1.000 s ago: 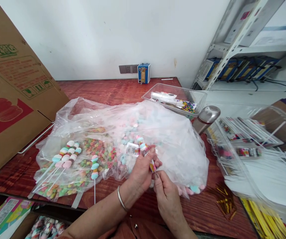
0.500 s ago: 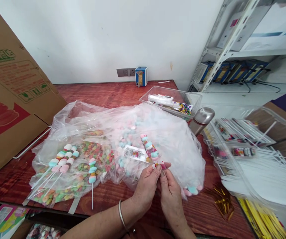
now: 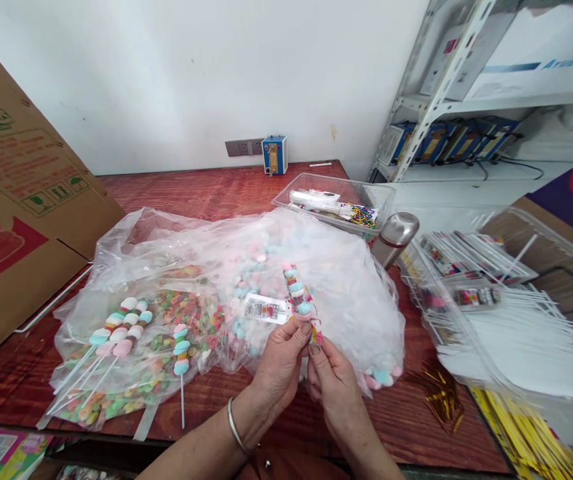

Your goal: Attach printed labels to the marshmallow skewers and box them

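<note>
A candy skewer (image 3: 296, 288) of pastel marshmallows in a clear printed wrapper points up and away from me. My left hand (image 3: 280, 359) pinches the lower part of the wrapper between thumb and fingers. Just right of it, my right hand (image 3: 335, 383) is closed on the wrapper's gathered lower end; the stick is hidden by the fingers. Beside the skewer, a flat printed wrapper (image 3: 265, 309) lies on the bag of marshmallows (image 3: 341, 293). Unwrapped marshmallow skewers (image 3: 122, 327) rest on the left bag of gummy rings (image 3: 186, 303), and a single skewer (image 3: 181, 350) lies apart from them.
A clear tray (image 3: 334, 200) holding small packets stands behind the bags, near a steel flask (image 3: 397, 233). At right, a clear bin (image 3: 466, 347) contains white sticks. Gold twist ties (image 3: 439, 397) lie on the table. A cardboard box (image 3: 26, 180) stands at left.
My hands have shifted slightly, with the right hand now lower on the wrapper's end. The wrapped skewer stands a little more upright. The whole view has moved slightly.
</note>
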The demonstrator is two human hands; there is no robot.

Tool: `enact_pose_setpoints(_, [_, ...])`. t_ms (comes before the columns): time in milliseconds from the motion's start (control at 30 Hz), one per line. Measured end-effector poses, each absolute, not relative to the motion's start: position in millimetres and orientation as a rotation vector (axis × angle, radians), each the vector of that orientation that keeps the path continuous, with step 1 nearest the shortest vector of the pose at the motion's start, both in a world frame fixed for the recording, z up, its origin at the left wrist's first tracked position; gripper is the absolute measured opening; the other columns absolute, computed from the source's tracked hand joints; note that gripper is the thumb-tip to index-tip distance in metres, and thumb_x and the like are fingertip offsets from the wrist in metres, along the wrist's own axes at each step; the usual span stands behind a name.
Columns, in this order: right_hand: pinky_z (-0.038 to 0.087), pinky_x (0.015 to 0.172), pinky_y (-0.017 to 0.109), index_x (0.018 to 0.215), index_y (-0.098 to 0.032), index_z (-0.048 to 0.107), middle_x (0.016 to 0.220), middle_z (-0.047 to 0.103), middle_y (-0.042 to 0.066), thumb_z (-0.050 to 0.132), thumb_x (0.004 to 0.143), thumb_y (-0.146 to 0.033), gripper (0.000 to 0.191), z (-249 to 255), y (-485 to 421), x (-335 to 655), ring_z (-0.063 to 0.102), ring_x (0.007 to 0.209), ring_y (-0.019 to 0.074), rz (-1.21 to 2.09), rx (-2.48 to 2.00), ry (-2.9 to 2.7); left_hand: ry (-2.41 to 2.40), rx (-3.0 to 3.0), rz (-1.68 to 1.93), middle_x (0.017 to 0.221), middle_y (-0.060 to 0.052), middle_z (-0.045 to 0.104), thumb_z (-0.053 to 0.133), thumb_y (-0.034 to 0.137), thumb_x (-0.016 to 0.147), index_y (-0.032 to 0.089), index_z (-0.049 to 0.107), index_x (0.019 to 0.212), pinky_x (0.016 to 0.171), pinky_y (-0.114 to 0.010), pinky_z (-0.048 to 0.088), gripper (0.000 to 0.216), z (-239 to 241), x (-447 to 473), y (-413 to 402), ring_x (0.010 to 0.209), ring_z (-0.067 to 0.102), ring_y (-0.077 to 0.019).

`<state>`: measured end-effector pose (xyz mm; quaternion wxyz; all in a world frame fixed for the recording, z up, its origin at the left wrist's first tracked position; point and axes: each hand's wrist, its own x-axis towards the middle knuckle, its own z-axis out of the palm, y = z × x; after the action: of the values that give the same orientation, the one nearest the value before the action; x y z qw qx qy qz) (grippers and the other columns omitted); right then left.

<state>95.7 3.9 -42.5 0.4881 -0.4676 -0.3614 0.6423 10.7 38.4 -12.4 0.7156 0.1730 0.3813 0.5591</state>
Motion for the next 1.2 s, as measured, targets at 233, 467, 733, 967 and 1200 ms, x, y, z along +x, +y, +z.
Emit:
enact_pose_setpoints(233, [0.045, 0.069, 0.027, 0.101, -0.020, 0.058, 0.083, 0.059, 0.001, 0.053, 0.092, -0.051, 0.034, -35, 7, 95, 0.052, 0.074, 0.0162, 1.083, -1.344, -1.118, 0.959, 0.571, 1.289, 0.080, -0.003, 0.066, 0.080, 0.031, 0.071, 0.017, 0.076, 0.081, 0.072, -0.023, 0.046, 0.018, -22, 11, 37, 0.073, 0.058, -0.0119])
enact_pose_setpoints(467, [0.015, 0.034, 0.015, 0.076, -0.021, 0.048, 0.047, 0.022, -0.015, 0.061, 0.088, -0.051, 0.034, -40, 10, 104, 0.009, 0.037, 0.0041, 1.929, -0.680, -0.531, 0.783, 0.788, 1.058, 0.123, -0.012, 0.067, 0.072, 0.036, 0.079, 0.021, 0.078, 0.098, 0.104, -0.038, 0.038, 0.025, -19, -6, 37, 0.115, 0.057, -0.0246])
enact_pose_setpoints(733, [0.019, 0.026, 0.017, 0.057, -0.024, 0.037, 0.039, 0.023, -0.014, 0.050, 0.087, -0.064, 0.052, -43, 2, 109, 0.009, 0.026, 0.0036, 2.314, -0.355, -0.507, 0.739, 0.707, 0.780, 0.084, -0.011, 0.075, 0.085, 0.036, 0.063, 0.015, 0.079, 0.091, 0.081, -0.035, 0.051, 0.036, -8, -17, 35, 0.083, 0.069, -0.0242])
enact_pose_setpoints(967, [0.028, 0.042, 0.018, 0.091, -0.022, 0.056, 0.063, 0.043, -0.009, 0.066, 0.085, -0.052, 0.032, -21, -14, 99, 0.030, 0.046, 0.0057, 1.470, -0.896, -0.550, 0.984, 0.751, 1.038, 0.086, -0.006, 0.076, 0.086, 0.031, 0.062, 0.019, 0.079, 0.080, 0.083, -0.029, 0.053, 0.022, -13, 1, 29, 0.087, 0.068, -0.0191])
enact_pose_setpoints(1200, [0.048, 0.062, 0.026, 0.090, -0.021, 0.063, 0.067, 0.055, -0.003, 0.047, 0.097, -0.043, 0.028, -36, -56, 156, 0.055, 0.059, 0.0126, 1.196, -1.335, -1.048, 0.815, 0.703, 0.828, 0.083, -0.007, 0.076, 0.087, 0.030, 0.060, 0.019, 0.078, 0.072, 0.080, -0.032, 0.057, 0.018, -24, 19, 8, 0.084, 0.069, -0.0208])
